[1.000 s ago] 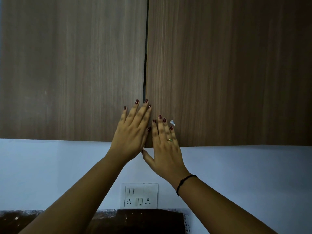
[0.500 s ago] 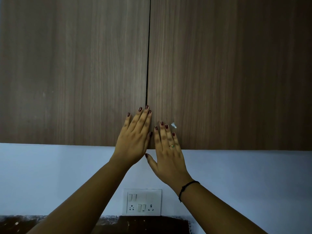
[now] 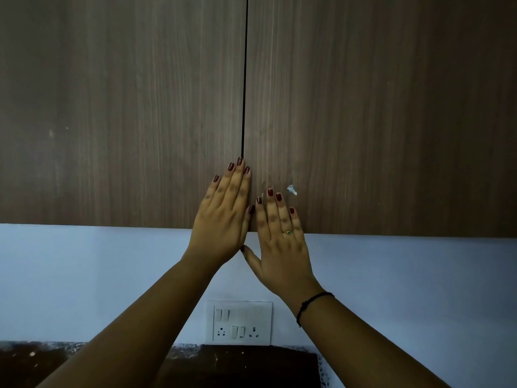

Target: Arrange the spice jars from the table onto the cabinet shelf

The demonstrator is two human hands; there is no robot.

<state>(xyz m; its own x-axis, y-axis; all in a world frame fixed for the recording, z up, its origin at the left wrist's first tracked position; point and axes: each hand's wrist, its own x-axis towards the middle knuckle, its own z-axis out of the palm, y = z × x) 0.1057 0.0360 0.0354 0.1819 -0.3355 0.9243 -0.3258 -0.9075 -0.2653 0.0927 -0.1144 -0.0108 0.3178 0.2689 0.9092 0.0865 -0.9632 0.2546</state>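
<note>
A wall cabinet fills the upper view, with two brown wood-grain doors, both closed. My left hand [image 3: 225, 217] lies flat on the left door [image 3: 120, 113] near its lower right corner, fingertips at the dark gap between the doors. My right hand [image 3: 278, 236] lies flat on the lower left corner of the right door [image 3: 377, 113], its palm hanging below the door's bottom edge. Neither hand holds anything. No spice jars and no shelf are visible; the doors hide the cabinet's inside.
Below the cabinet is a pale blue wall with a white switch and socket panel [image 3: 239, 323]. A dark brown surface [image 3: 237, 368] runs along the bottom edge. A small white chip [image 3: 291, 189] marks the right door.
The gap between the doors has narrowed to a thin straight line. Both hands stay flat on the doors, and the view has tilted slightly upward.
</note>
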